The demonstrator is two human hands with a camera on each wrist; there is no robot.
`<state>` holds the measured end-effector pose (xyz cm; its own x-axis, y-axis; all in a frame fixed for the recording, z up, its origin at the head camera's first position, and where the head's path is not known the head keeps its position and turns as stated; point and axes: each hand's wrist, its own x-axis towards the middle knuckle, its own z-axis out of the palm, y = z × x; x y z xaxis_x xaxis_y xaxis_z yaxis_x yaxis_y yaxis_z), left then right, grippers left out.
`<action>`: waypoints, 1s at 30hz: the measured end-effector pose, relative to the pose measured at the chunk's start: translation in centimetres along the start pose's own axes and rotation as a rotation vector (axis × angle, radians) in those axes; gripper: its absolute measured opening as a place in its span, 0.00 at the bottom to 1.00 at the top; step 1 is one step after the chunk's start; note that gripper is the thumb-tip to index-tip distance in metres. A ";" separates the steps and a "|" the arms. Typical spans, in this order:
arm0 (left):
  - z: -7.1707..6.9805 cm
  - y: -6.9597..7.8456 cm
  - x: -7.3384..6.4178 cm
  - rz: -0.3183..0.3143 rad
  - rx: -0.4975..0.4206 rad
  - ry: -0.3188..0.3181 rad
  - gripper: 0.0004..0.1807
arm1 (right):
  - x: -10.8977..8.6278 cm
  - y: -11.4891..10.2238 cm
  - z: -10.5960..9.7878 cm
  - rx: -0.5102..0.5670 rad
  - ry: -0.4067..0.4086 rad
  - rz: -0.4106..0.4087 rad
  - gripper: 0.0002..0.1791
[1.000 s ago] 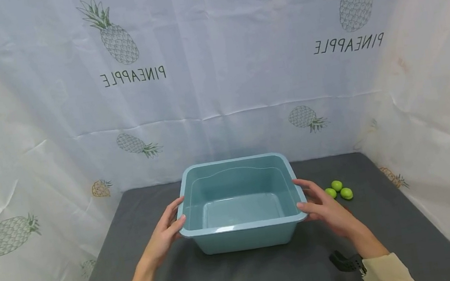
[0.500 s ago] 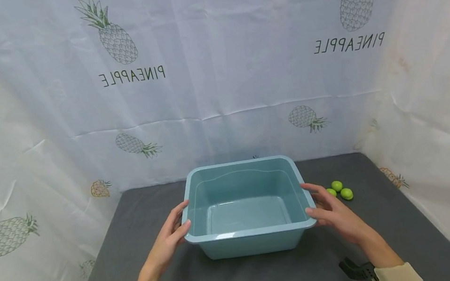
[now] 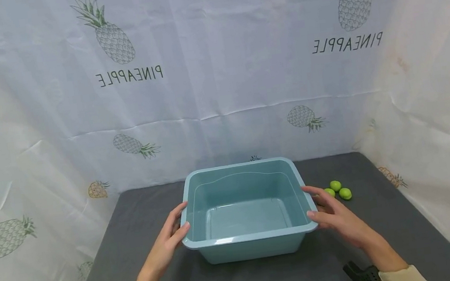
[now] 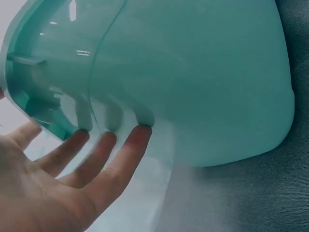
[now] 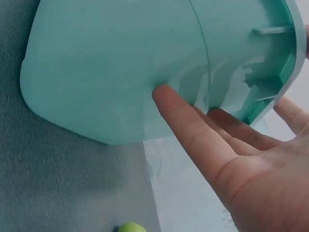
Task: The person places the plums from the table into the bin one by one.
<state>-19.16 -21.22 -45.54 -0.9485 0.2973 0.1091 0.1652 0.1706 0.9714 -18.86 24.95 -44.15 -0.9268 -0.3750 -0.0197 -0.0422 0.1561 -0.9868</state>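
A light blue plastic basin stands between both hands on a dark grey table, its inside bare. My left hand grips its left side, thumb over the rim at the near corner. In the left wrist view the fingertips of that hand press the outer wall under the rim. On the opposite side my right hand holds the basin the same way, thumb on the rim. The right wrist view shows its fingers against the outer wall, below the ribbed underside of the rim.
Three small green limes or lime-like balls lie on the table just beyond the right hand; one is partly covered by it. White cloth with pineapple prints hangs behind and along both sides.
Both hands have drawn the basin a little nearer to me and slightly to the right, keeping the same grip. The green balls have stayed in place.
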 end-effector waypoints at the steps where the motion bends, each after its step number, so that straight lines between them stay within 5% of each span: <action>1: -0.1 -0.1 0.1 0.007 -0.002 -0.004 0.31 | -0.1 -0.1 0.0 -0.017 0.006 0.003 0.35; 14: 0.1 -0.5 0.9 -0.002 -0.007 -0.007 0.33 | -1.2 -0.6 -1.7 -0.216 0.099 -0.058 0.33; 30: 0.2 -0.5 0.7 -0.005 -0.009 0.005 0.32 | -1.4 1.7 -3.9 -0.668 0.420 -0.060 0.27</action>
<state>-19.88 -20.93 -45.98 -0.9507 0.2918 0.1050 0.1578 0.1637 0.9738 -19.10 29.35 -45.21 -0.9736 -0.0446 0.2237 -0.1881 0.7118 -0.6767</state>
